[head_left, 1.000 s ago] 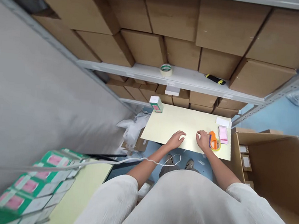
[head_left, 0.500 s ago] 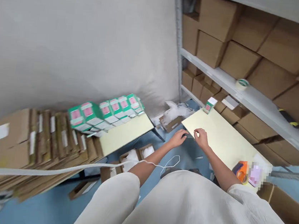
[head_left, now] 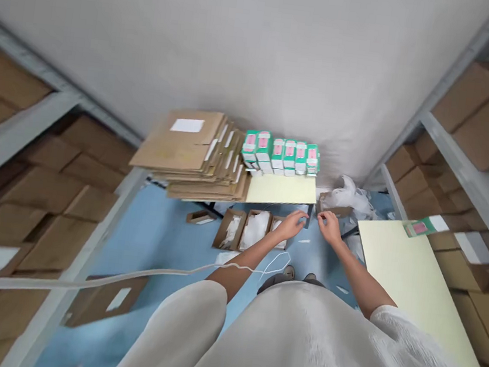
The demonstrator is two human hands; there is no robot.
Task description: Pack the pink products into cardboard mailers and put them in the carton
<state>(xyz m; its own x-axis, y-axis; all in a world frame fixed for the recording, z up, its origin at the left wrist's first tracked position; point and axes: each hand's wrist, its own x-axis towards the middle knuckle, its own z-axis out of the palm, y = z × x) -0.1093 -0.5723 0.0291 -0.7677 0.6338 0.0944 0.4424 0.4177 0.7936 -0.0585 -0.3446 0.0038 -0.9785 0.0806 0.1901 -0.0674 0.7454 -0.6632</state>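
Count: five green-and-pink boxes, two desks, three open cartons on the floor, one stack of flattened cartons.

Both hands, left & right, empty, near small table w/ green boxes

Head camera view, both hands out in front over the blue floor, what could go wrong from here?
The white cable hangs across the left arm and might snag. Open cartons lie on the floor just ahead of the left hand and right hand, a possible trip. The flattened cardboard stack overhangs its table and could slide.
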